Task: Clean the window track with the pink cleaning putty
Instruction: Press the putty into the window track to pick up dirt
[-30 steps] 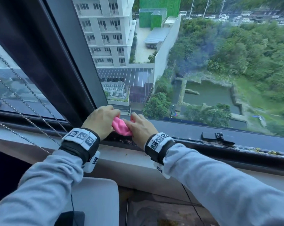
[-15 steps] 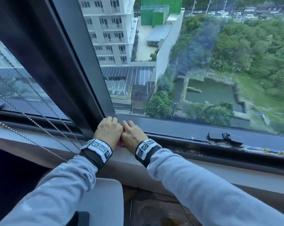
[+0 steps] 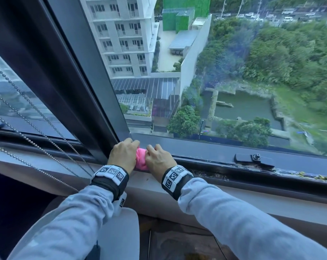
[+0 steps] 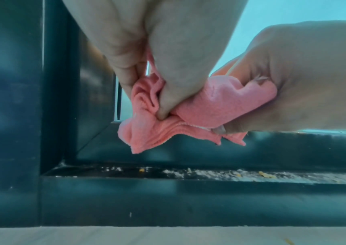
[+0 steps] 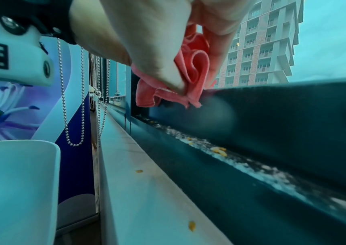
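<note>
The window track [image 3: 234, 172], a long dark channel along the foot of the window frame [image 3: 80, 94], is the landmark here; a pale sill [image 5: 138, 190] runs along its near side, and bead chains [image 3: 37, 128] hang toward the track's left end. A dark latch [image 3: 252, 158] sits on the frame just above the track, well to the right of the hands. Whitish dust [image 5: 251, 165] and small yellow crumbs [image 5: 218, 150] lie along the track floor, and a few crumbs rest on the sill beside it, so most of the cleaning looks yet to be done. At the track's left end, by the corner with the upright post, both hands hold the pink cleaning putty [image 3: 141, 159] between them, just above the channel and apart from its floor. In the wrist views the pink thing looks folded and pleated with thin hemmed edges, more like soft cloth than a lump. The left hand [image 3: 124, 154] pinches one bunched side of it with thumb and fingers curled; the right hand [image 3: 158, 159] grips the other side, fingers curled round a rolled fold. It seems light, limp and easily squashed, not slippery or fragile. A firm hold on the thick bunched middle, with a loose lower edge left free to push down into the narrow channel, would likely serve best; held only by a thin corner, it would probably flop and drag across the dust.
</note>
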